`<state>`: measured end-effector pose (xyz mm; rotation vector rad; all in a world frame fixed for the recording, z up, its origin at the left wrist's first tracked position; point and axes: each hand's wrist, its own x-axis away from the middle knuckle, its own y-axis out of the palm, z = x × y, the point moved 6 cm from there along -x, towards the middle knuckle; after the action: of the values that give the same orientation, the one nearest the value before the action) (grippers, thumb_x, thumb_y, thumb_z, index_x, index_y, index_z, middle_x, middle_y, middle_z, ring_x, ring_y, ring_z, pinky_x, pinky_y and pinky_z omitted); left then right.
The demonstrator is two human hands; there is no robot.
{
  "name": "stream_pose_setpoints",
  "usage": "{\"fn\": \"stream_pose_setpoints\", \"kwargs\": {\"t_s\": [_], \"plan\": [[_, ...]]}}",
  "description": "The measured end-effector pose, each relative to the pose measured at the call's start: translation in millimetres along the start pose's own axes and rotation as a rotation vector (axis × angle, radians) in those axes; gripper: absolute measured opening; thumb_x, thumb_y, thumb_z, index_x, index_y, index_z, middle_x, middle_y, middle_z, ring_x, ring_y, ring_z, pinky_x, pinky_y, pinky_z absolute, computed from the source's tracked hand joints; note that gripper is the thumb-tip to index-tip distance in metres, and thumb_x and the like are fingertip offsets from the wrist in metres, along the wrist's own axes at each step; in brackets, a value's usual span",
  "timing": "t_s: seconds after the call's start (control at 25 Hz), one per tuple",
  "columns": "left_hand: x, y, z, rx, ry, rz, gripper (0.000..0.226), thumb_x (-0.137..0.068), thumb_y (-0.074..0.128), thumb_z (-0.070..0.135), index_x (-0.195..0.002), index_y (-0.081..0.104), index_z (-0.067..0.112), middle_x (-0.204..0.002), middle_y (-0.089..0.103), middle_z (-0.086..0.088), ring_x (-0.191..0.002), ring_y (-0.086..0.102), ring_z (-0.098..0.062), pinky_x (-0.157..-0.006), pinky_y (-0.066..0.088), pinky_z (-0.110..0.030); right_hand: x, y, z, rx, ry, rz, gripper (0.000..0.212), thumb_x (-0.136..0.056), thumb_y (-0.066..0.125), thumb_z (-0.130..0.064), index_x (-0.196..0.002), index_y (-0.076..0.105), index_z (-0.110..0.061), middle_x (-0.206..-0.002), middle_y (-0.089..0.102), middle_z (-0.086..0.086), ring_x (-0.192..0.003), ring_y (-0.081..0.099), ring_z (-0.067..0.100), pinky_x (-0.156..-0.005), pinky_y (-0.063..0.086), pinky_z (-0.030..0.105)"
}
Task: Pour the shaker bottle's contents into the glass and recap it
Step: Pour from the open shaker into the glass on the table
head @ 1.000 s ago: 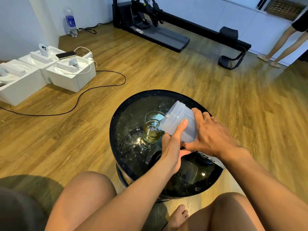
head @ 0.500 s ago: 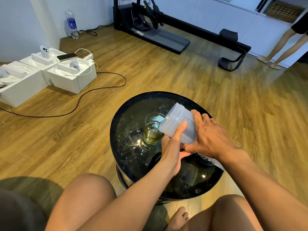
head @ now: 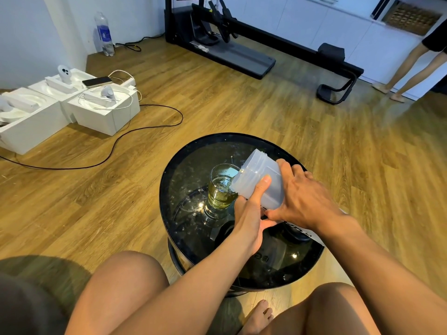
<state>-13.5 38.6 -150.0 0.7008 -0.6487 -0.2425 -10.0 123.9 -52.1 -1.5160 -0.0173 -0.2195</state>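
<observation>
Head view shows your left hand [head: 251,221] and right hand [head: 304,201], fingers wrapped round the tilted shaker bottle [head: 260,180], its mouth over the part-filled glass [head: 221,189] mid-bench [head: 188,165]: you're mid-pour, with recapping left to do.

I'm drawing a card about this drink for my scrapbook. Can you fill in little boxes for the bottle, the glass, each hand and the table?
Shaker bottle: frosted plastic, cap off, tipped with its mouth over the glass
Glass: upright on the table, partly full of yellowish liquid
Left hand: grip under the bottle, thumb up its side
Right hand: grip round the bottle's base end
Table: round, black, shiny top
</observation>
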Motion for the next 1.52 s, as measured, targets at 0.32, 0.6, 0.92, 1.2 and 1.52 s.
{"fn": "stream_pose_setpoints", "kwargs": {"t_s": [0.32,0.6,0.92,1.2,1.52], "plan": [[-0.3,0.4,0.5,0.019,-0.005,0.006,0.062,-0.082,0.080,0.036,-0.133,0.051,0.015,-0.129,0.067,-0.017,-0.114,0.069,-0.035,-0.091,0.056,-0.065,-0.9,-0.2,-0.7,0.010,0.005,-0.010,0.118,-0.058,0.071,-0.064,-0.146,0.006,-0.019,-0.125,0.042,0.011,-0.112,0.048,0.034,-0.090,0.047,0.049],[-1.4,0.6,-0.1,0.017,-0.011,-0.001,0.077,-0.071,0.082,0.043,-0.135,0.051,0.014,-0.130,0.066,-0.019,-0.113,0.070,-0.035,-0.087,0.059,-0.062,-1.7,-0.9,-1.3,0.018,0.004,-0.009,0.117,-0.056,0.071,-0.066,-0.143,0.008,-0.020,-0.122,0.043,0.011,-0.109,0.049,0.033,-0.089,0.048,0.048],[-0.3,1.4,0.8,0.020,-0.013,-0.006,0.064,-0.083,0.079,0.038,-0.135,0.051,0.015,-0.129,0.067,-0.018,-0.113,0.070,-0.034,-0.089,0.058,-0.063,-2.3,-1.8,-1.6,0.024,0.003,-0.013,0.118,-0.056,0.071,-0.064,-0.144,0.007,-0.020,-0.121,0.043,0.011,-0.108,0.049,0.034,-0.088,0.048,0.047],[-0.6,0.8,0.4,0.024,-0.011,-0.001,0.064,-0.082,0.079,0.038,-0.135,0.050,0.016,-0.129,0.067,-0.017,-0.114,0.069,-0.034,-0.090,0.057,-0.063,-1.7,-1.9,-1.5,0.025,-0.002,-0.010,0.118,-0.056,0.071,-0.065,-0.145,0.008,-0.019,-0.122,0.043,0.011,-0.108,0.049,0.033,-0.088,0.048,0.047],[0.5,1.6,1.0,0.024,-0.015,0.003,0.069,-0.078,0.081,0.039,-0.135,0.050,0.016,-0.130,0.066,-0.017,-0.115,0.069,-0.034,-0.090,0.057,-0.063,-2.0,-1.2,-1.3,0.032,0.003,-0.017,0.119,-0.057,0.071,-0.066,-0.145,0.006,-0.020,-0.124,0.042,0.011,-0.110,0.049,0.033,-0.090,0.047,0.049]]}}
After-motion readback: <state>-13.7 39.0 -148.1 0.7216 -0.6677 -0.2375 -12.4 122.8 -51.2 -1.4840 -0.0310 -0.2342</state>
